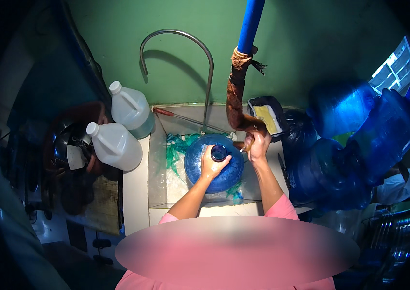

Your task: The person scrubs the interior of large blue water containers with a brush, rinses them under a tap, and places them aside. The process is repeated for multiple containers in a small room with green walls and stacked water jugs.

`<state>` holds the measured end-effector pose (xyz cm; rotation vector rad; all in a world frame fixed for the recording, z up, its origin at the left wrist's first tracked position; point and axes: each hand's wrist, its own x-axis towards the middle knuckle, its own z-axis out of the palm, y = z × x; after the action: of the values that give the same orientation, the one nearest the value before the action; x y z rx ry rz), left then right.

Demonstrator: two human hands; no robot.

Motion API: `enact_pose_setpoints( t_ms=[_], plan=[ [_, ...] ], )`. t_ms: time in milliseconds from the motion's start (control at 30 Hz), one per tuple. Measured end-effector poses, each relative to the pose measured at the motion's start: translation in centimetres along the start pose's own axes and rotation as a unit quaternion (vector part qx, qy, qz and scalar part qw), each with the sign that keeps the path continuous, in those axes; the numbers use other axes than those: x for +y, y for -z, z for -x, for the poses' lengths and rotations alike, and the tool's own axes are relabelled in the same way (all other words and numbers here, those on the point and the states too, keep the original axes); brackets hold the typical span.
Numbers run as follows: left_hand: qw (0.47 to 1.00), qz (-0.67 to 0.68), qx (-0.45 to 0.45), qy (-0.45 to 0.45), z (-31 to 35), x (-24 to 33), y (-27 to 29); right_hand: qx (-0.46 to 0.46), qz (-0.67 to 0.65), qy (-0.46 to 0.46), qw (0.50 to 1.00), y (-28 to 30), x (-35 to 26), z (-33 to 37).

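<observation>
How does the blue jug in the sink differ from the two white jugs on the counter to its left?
The blue jug is round, blue and see-through; the white jugs are smaller, cloudy white, with moulded handles. The blue jug stands upright in the sink with its mouth uncapped, the left hand at its neck; the white jugs wear white caps and no hand touches them. The right hand grips a brown hose beside the blue jug. All look like plastic.

Two white plastic jugs with white caps stand at the left, one far (131,109), one nearer (115,145); neither shows a readable label.
</observation>
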<state>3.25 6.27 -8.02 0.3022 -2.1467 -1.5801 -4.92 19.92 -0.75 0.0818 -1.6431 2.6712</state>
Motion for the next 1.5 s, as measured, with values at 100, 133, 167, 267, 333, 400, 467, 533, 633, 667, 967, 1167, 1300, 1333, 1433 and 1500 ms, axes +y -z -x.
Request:
enact_pose_setpoints(
  t_ms=[100,133,167,267,333,400,467,533,633,667,967,1167,1300,1333,1433,1500],
  plan=[
    [1.000,0.020,-0.003,0.004,0.4,-1.3,-0.4,-0.109,-0.042,0.025,0.993,-3.6,-1.0,0.5],
    [1.000,0.009,0.017,-0.023,0.3,-1.8,-0.8,-0.106,-0.003,0.020,0.994,-4.7,-1.0,1.1],
    [0.994,0.051,0.051,-0.076,0.5,-2.1,-1.3,-0.110,0.034,0.023,0.993,-5.6,-0.7,1.4],
    [0.984,0.164,0.072,0.007,0.6,-2.7,-2.4,-0.154,0.056,0.024,0.986,-6.7,1.3,2.4],
    [0.997,0.038,0.031,0.065,0.9,-2.8,-1.7,-0.182,0.206,0.048,0.960,-5.7,2.9,2.7],
    [0.998,0.040,-0.025,0.045,1.0,-2.4,0.1,-0.229,0.316,0.105,0.915,-3.7,4.0,3.0],
    [0.944,0.320,-0.059,0.045,0.4,-1.3,2.3,-0.310,0.313,0.074,0.895,-1.7,5.2,3.9],
    [0.889,0.448,-0.026,0.088,-1.4,0.5,4.2,-0.216,0.262,0.065,0.938,-1.0,7.5,5.3],
    [0.962,0.240,-0.083,-0.098,-4.3,3.9,3.1,-0.091,0.361,0.137,0.918,-1.9,12.5,6.8],
    [0.977,0.176,-0.102,-0.068,-5.4,4.8,2.6,-0.078,0.344,0.111,0.929,-2.5,14.3,6.1],
    [0.991,0.040,-0.081,-0.097,-7.1,2.4,2.5,-0.088,0.415,0.129,0.896,-2.3,14.8,1.4],
    [0.992,-0.101,-0.033,-0.074,-6.8,3.0,3.1,-0.312,0.452,-0.066,0.833,-3.5,16.7,1.8],
    [0.988,-0.106,-0.112,-0.026,-6.7,4.5,3.9,-0.318,0.323,0.003,0.891,-3.4,19.6,1.1],
    [0.988,-0.112,-0.107,-0.027,-6.7,4.6,4.2,-0.422,0.253,0.044,0.870,-3.1,19.8,1.0],
    [0.994,-0.050,-0.098,-0.025,-6.5,4.4,4.3,-0.166,0.429,0.072,0.885,-3.0,19.5,1.7],
    [0.993,-0.065,-0.100,-0.010,-6.4,4.0,4.1,-0.134,0.373,0.097,0.913,-2.7,18.3,2.2]
  ],
)
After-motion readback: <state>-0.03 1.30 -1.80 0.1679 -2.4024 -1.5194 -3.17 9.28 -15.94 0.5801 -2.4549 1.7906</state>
